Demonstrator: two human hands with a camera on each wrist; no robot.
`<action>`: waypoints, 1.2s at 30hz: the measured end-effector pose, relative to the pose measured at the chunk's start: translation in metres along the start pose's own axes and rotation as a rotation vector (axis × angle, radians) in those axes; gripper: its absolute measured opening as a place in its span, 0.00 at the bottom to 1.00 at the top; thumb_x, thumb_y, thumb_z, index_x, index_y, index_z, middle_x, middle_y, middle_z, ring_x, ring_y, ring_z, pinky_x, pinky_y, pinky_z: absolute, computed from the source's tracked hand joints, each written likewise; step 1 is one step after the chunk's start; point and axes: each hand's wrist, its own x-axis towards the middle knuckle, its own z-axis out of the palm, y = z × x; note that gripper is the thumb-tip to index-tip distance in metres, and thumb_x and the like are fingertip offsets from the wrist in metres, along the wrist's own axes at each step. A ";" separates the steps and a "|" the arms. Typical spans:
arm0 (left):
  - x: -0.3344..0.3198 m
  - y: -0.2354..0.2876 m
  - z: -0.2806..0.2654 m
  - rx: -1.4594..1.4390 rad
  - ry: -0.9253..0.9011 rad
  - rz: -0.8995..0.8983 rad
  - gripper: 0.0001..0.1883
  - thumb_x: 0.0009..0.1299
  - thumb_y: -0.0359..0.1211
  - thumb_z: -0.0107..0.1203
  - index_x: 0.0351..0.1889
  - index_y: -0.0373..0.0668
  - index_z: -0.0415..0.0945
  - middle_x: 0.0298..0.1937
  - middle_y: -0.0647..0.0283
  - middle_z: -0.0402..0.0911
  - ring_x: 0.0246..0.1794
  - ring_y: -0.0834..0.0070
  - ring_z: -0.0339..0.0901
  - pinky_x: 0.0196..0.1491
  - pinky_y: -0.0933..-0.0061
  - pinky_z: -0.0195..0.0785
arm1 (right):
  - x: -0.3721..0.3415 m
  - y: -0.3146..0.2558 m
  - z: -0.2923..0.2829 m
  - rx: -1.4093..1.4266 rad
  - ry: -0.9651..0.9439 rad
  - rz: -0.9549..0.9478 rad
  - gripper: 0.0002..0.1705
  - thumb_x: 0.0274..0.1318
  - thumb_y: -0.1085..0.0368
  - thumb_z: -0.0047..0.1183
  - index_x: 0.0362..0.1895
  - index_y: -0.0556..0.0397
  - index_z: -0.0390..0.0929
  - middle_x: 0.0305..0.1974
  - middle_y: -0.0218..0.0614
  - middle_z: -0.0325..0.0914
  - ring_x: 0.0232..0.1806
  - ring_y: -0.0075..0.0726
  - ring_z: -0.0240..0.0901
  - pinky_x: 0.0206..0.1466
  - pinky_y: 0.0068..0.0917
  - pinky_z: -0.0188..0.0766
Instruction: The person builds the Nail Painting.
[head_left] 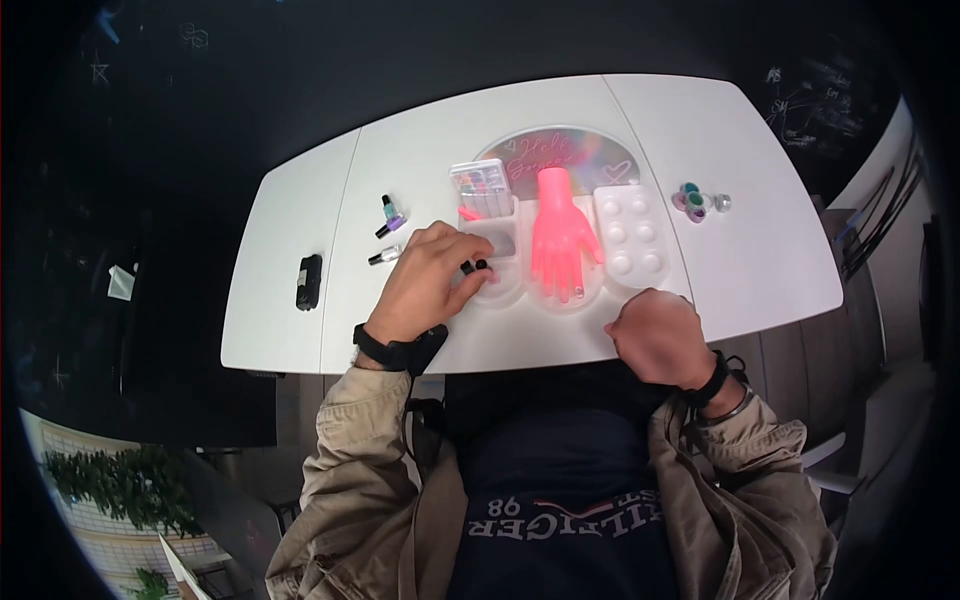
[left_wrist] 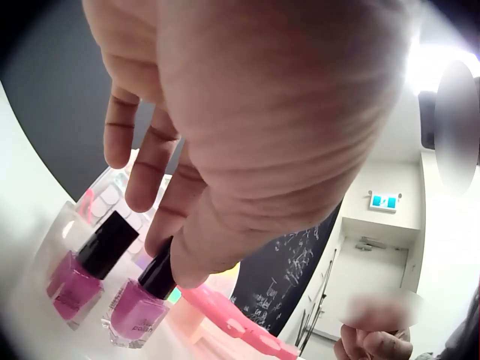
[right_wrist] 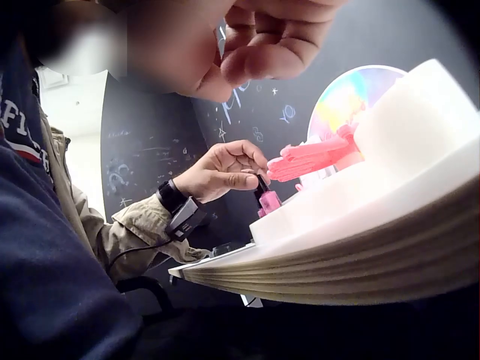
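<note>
My left hand [head_left: 425,280] is over the white compartment tray [head_left: 508,293]. Its thumb and forefinger pinch the black cap of a pink nail polish bottle [left_wrist: 139,311], which stands upright but slightly tilted in the left wrist view. A second pink nail polish bottle [left_wrist: 75,289] with a black cap is right beside it. To the right lies a bright pink model hand [head_left: 565,240], fingers toward me, with a small shiny piece at one fingertip. My right hand [head_left: 658,335] hovers by the table's front edge, fingers loosely curled, nothing visible in them.
A clear case of small pieces [head_left: 482,185] stands behind the compartments, before a rounded iridescent board [head_left: 520,150]. White round wells [head_left: 617,235] flank the model hand. Small jars [head_left: 695,200] sit right; a purple bottle [head_left: 395,222], a clear bottle [head_left: 391,254] and a black object [head_left: 309,282] lie left.
</note>
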 end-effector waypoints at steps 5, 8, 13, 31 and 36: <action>0.000 -0.005 0.003 0.041 -0.010 -0.022 0.16 0.66 0.28 0.76 0.52 0.40 0.87 0.46 0.59 0.91 0.51 0.58 0.84 0.57 0.58 0.78 | 0.003 0.006 0.000 0.019 0.008 -0.011 0.15 0.48 0.82 0.69 0.39 0.52 0.90 0.36 0.30 0.78 0.24 0.32 0.75 0.25 0.31 0.70; -0.001 -0.004 0.003 0.031 -0.010 -0.031 0.16 0.67 0.29 0.76 0.51 0.40 0.88 0.47 0.58 0.91 0.51 0.57 0.85 0.57 0.57 0.78 | 0.003 0.006 -0.001 0.005 0.012 -0.016 0.15 0.48 0.82 0.69 0.40 0.53 0.90 0.36 0.31 0.78 0.24 0.32 0.75 0.25 0.31 0.70; -0.001 -0.003 -0.013 0.026 0.083 -0.014 0.13 0.70 0.28 0.74 0.51 0.39 0.88 0.49 0.56 0.91 0.52 0.56 0.87 0.57 0.60 0.80 | 0.003 0.006 0.000 0.017 0.004 -0.024 0.15 0.48 0.82 0.68 0.40 0.53 0.90 0.36 0.31 0.78 0.24 0.32 0.76 0.26 0.30 0.70; -0.049 -0.158 0.010 0.151 0.329 -0.593 0.11 0.74 0.30 0.69 0.52 0.39 0.86 0.49 0.52 0.93 0.49 0.55 0.90 0.47 0.56 0.82 | 0.003 0.006 0.001 0.010 0.007 -0.027 0.15 0.48 0.82 0.69 0.40 0.53 0.89 0.36 0.31 0.78 0.25 0.31 0.77 0.26 0.30 0.71; -0.042 -0.166 0.018 0.209 0.276 -0.734 0.11 0.72 0.29 0.69 0.51 0.39 0.86 0.45 0.52 0.94 0.45 0.54 0.92 0.50 0.55 0.84 | -0.001 0.004 -0.003 0.001 0.014 -0.013 0.15 0.49 0.82 0.69 0.41 0.53 0.89 0.36 0.31 0.78 0.24 0.31 0.77 0.25 0.30 0.70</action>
